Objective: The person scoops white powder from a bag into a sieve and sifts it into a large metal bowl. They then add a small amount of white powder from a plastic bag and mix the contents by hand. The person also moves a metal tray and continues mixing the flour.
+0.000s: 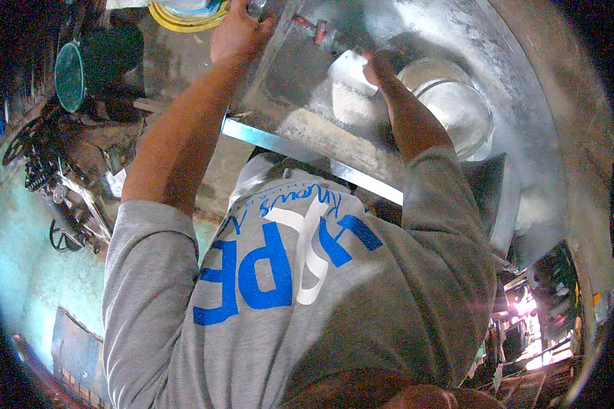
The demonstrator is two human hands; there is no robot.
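Observation:
My left hand (241,33) is at the top edge of the view, thumb and fingers apart around a small shiny thing (257,9); whether it grips this is not clear. Lower and to the right, my right hand (379,70) has its fingers on the edge of a smooth white piece (349,69), which seems held. Beneath that piece is a pale, rounded form (355,102), blurred. Between the hands lies a small red-and-grey object (320,31) on a worn grey surface (291,71). Round metal vessels or lids (455,112) are beside my right forearm.
A bright metal strip (312,158) edges the surface before my torso. Upper left are a yellow-rimmed round container (187,23) and a dark container with a green rim (70,76). Dark mechanical parts with a small wheel (65,235) stand by a turquoise wall (28,260).

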